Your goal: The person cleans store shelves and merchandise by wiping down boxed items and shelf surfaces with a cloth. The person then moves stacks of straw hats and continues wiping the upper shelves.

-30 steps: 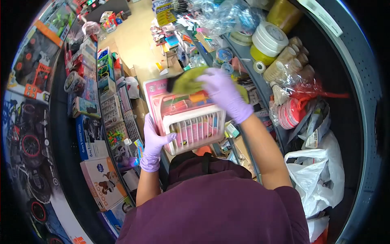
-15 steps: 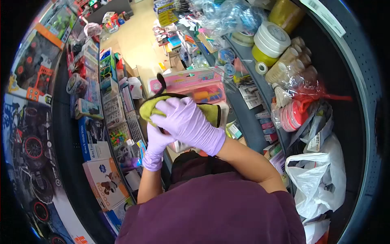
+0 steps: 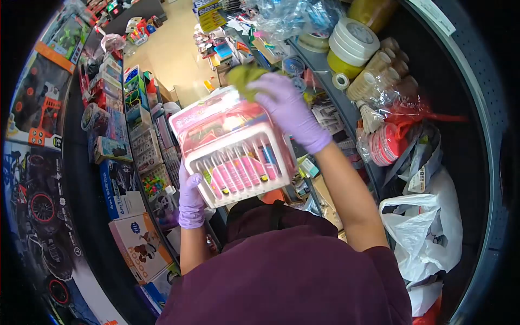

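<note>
A pink and white toy box [image 3: 272, 189] with a slotted white side is held up in front of my chest, tilted. Pink items show through its slots, and its upper part is shiny and see-through. My left hand [image 3: 190, 197], in a lilac glove, grips the lower left edge with the thumb on the slotted side; its other fingers are hidden behind. At the box's upper right corner is my right hand [image 3: 284, 105], gloved alike, closed on a green cloth [image 3: 245, 80] that is blurred by motion.
The left shelf carries boxed toys, among them a dog-picture box [image 3: 142, 246]. On the right shelf are white tape rolls [image 3: 355, 43], shuttlecocks [image 3: 371, 120], red-wrapped plates [image 3: 385, 145] and a white plastic bag [image 3: 414, 222]. Beyond the box, the tiled floor [image 3: 179, 49] runs between the shelves.
The box has turned, so its slotted white side now shows. My right hand has moved right and up with the cloth, away from my left hand, which has shifted slightly left.
</note>
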`<state>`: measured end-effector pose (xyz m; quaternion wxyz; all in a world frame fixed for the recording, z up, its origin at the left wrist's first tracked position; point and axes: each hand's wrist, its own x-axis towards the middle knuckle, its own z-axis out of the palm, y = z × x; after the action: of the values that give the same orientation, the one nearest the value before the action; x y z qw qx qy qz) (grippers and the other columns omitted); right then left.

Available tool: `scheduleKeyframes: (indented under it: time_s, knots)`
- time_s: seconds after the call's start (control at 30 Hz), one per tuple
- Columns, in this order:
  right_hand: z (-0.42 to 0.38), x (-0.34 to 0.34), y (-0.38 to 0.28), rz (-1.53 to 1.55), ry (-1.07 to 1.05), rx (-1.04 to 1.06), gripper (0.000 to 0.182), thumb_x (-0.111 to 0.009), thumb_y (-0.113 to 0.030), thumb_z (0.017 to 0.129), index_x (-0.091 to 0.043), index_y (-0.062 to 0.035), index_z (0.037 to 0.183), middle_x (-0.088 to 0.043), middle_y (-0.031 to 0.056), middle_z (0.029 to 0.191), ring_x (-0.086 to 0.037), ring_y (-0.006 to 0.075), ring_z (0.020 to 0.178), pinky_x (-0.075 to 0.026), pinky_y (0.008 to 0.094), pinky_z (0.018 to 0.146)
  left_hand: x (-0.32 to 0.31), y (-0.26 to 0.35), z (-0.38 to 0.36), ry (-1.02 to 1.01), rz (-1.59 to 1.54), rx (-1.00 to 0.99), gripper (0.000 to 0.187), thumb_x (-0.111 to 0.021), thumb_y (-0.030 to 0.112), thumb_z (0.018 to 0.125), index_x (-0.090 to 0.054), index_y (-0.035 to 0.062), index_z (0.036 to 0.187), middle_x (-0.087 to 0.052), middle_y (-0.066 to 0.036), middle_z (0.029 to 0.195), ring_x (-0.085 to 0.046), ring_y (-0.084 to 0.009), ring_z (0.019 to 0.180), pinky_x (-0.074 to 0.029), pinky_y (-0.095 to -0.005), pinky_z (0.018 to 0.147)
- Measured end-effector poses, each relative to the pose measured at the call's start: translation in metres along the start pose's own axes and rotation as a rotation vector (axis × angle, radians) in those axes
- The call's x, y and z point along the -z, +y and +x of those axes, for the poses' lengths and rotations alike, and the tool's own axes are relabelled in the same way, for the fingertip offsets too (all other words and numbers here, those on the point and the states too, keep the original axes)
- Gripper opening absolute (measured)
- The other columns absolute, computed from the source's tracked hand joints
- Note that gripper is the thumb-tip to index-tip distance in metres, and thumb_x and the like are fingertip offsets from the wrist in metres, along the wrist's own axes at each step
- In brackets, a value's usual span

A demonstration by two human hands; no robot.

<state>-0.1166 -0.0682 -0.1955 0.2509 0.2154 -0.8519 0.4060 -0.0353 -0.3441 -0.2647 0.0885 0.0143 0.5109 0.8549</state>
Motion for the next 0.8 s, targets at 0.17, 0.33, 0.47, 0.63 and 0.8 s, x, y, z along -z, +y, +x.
scheduleKeyframes:
  time_s: [0.17,0.33,0.47,0.63,0.8]
  knots:
    - [-0.034,-0.012,-0.011,0.297,0.129,-0.255,0.021,-0.057,-0.008,0.087,-0.061,-0.0058,0.108,-0.055,0.0143,0.105,-0.051,0.0319,0.103,-0.04,0.0355,0.093,-0.004,-0.02,0.007,0.106,-0.258,0.023,0.081,-0.073,0.035,0.071,-0.038,-0.0027,0.134,-0.054,-0.014,0.123,-0.056,-0.0271,0.112,-0.046,-0.0395,0.098]
    - [-0.072,-0.005,-0.036,0.063,0.122,-0.238,0.022,-0.06,-0.007,0.086,-0.061,-0.006,0.109,-0.053,0.0155,0.113,-0.051,0.0317,0.107,-0.04,0.0355,0.094,-0.005,-0.013,0.013,0.139,-0.311,0.05,0.067,-0.064,0.036,0.08,-0.042,-0.0005,0.132,-0.056,-0.015,0.123,-0.057,-0.0273,0.111,-0.048,-0.0404,0.097]
    - [-0.08,-0.011,-0.04,0.171,0.194,-0.304,0.023,-0.06,-0.01,0.089,-0.059,-0.0041,0.111,-0.053,0.0142,0.112,-0.052,0.0273,0.106,-0.039,0.033,0.094,-0.024,-0.019,0.029,0.233,-0.361,-0.034,0.063,-0.064,0.037,0.083,-0.043,0.002,0.13,-0.054,-0.012,0.124,-0.054,-0.0259,0.115,-0.043,-0.0413,0.102]
    - [-0.086,-0.041,-0.036,0.64,0.343,-0.695,0.044,-0.064,-0.018,0.09,-0.045,0.0037,0.123,-0.054,0.0099,0.119,-0.051,0.0202,0.109,-0.039,0.0313,0.096,-0.043,-0.028,0.047,0.187,-0.492,-0.106,0.065,-0.063,0.038,0.085,-0.037,0.0048,0.136,-0.049,-0.011,0.132,-0.049,-0.0249,0.121,-0.039,-0.041,0.104]
    - [-0.075,-0.044,-0.037,0.886,0.214,-0.738,0.059,-0.072,-0.024,0.084,-0.042,0.003,0.128,-0.055,0.0083,0.12,-0.051,0.0164,0.111,-0.039,0.0306,0.097,-0.075,-0.019,0.036,0.161,-0.471,-0.1,0.067,-0.062,0.039,0.085,-0.036,0.0053,0.136,-0.048,-0.01,0.133,-0.048,-0.0251,0.122,-0.038,-0.0416,0.105]
